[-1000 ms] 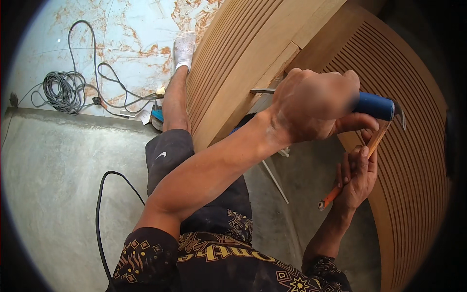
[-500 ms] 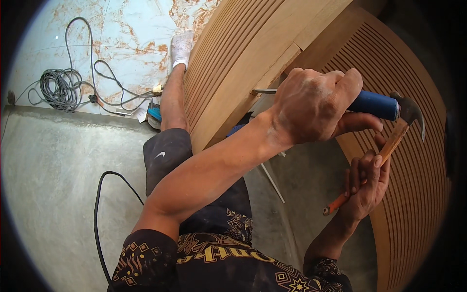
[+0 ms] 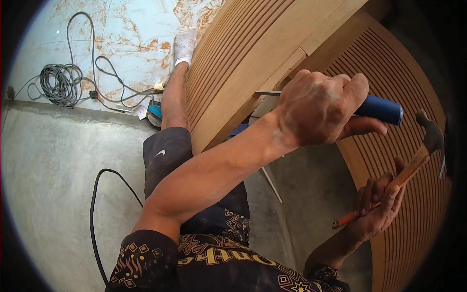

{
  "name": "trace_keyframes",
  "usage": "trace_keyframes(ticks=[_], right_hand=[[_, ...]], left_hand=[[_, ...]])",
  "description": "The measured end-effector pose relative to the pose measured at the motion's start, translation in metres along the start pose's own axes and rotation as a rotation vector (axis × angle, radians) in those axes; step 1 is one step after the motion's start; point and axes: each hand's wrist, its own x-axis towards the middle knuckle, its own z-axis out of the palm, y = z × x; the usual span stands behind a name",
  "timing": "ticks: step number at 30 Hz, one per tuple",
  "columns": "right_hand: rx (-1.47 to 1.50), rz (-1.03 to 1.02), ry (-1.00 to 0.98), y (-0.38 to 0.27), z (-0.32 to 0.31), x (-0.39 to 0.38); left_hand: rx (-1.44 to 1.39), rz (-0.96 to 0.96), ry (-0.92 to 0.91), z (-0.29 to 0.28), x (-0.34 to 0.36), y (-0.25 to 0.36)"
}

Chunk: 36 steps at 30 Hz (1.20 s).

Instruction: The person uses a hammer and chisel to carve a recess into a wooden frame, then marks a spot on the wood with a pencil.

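Observation:
My left hand (image 3: 314, 109) is wrapped round the blue handle of a chisel (image 3: 382, 110), its thumb stretched along below the handle. The chisel's thin metal blade touches the edge of a wooden panel (image 3: 272, 80), by a notch in the pale wood. Lower right, my right hand (image 3: 377, 209) grips the wooden handle of a claw hammer (image 3: 413, 163). The hammer's head is apart from the chisel's butt end, to the right of it. The handle's orange end sticks out past my fingers.
A second slatted wooden panel (image 3: 404, 73) curves along the right. Coiled grey cable (image 3: 59, 85) lies on the stained tiles at far left, with a blue power tool (image 3: 154, 111) beside my leg. A black cable (image 3: 93, 214) loops over the concrete. A thin white stick (image 3: 271, 184) lies below my left arm.
The hammer in my right hand has swung away from the chisel's butt, right and down. My left hand and the chisel have shifted only slightly to the right.

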Motion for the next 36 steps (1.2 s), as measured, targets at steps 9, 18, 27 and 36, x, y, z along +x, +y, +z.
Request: trace_keyframes(ticks=[9, 18, 27, 36], right_hand=[[-0.002, -0.004, -0.001, -0.016, 0.010, 0.001], [0.018, -0.018, -0.022, -0.022, 0.011, 0.002], [0.003, -0.040, -0.025, -0.020, 0.003, 0.004], [-0.160, -0.108, 0.102, -0.030, 0.017, 0.000]], left_hand=[[-0.020, -0.032, 0.032, -0.005, 0.003, 0.001], [-0.031, -0.030, 0.059, -0.006, 0.006, 0.001], [-0.018, -0.037, 0.025, -0.006, 0.007, 0.000], [-0.011, -0.014, 0.049, -0.003, 0.005, -0.003]])
